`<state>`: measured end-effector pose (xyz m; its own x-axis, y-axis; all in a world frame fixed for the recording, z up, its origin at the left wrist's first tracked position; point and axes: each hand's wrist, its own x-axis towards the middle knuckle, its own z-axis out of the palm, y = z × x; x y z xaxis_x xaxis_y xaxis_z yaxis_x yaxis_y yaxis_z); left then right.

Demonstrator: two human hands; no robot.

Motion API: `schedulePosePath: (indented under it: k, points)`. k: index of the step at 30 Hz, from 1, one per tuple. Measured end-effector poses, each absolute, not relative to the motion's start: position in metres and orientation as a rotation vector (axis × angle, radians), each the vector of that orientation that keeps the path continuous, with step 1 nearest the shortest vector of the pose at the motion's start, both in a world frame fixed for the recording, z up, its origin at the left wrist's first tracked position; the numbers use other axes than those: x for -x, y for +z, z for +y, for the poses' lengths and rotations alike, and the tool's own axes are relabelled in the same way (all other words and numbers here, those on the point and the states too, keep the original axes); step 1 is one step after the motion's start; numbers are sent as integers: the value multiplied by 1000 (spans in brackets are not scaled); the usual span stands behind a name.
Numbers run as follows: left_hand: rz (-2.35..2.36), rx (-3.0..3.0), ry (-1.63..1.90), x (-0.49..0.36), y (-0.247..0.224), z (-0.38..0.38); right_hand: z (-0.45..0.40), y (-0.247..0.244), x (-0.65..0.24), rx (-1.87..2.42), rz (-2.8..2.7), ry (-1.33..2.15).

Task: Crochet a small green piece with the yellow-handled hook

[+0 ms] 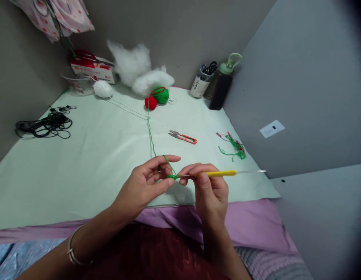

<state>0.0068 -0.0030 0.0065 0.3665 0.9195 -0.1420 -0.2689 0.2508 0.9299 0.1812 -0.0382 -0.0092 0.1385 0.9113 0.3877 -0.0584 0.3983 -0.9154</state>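
Between thumb and fingers, my left hand (148, 179) pinches a small piece of green crochet work (172, 177). The working strand of green yarn (151, 136) runs over its raised index finger and back across the table toward the green yarn ball (162, 95). My right hand (211, 190) is closed around the yellow handle of a crochet hook (221, 173). The hook's thin metal tip meets the green piece, and its other metal end points right. Just beyond my hands lie orange-handled thread snips (183, 137).
A red yarn ball (150, 103), white stuffing (132, 64) and a white yarn ball (102, 89) sit at the back. Black cords (49, 123) lie left; yarn scraps (237, 147) lie right. A pen cup (199, 84), phone (220, 91) and green-lidded bottle (227, 67) stand by the right wall.
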Motion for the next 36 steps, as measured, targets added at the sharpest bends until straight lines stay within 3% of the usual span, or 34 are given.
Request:
schedulePosePath:
  k: [5, 9, 11, 18, 28, 36]
  points:
    - [975, -1113, 1097, -14, 8, -8, -44, -15, -179, 999, -1657, 310]
    - [797, -826, 1006, -17, 5, -9, -46, -32, -174, 1048, -1713, -114]
    - [694, -647, 907, -16, 5, -7, -46, -34, -173, 1028, -1648, -54]
    - [631, -598, 910, -15, 8, -4, -36, -14, -172, 903, -1251, 627]
    - [646, -536, 862, -19, 3, -5, -44, -24, -175, 1063, -1635, 130]
    - [627, -632, 902, -13, 2, -2, -33, -16, -172, 843, -1098, 826]
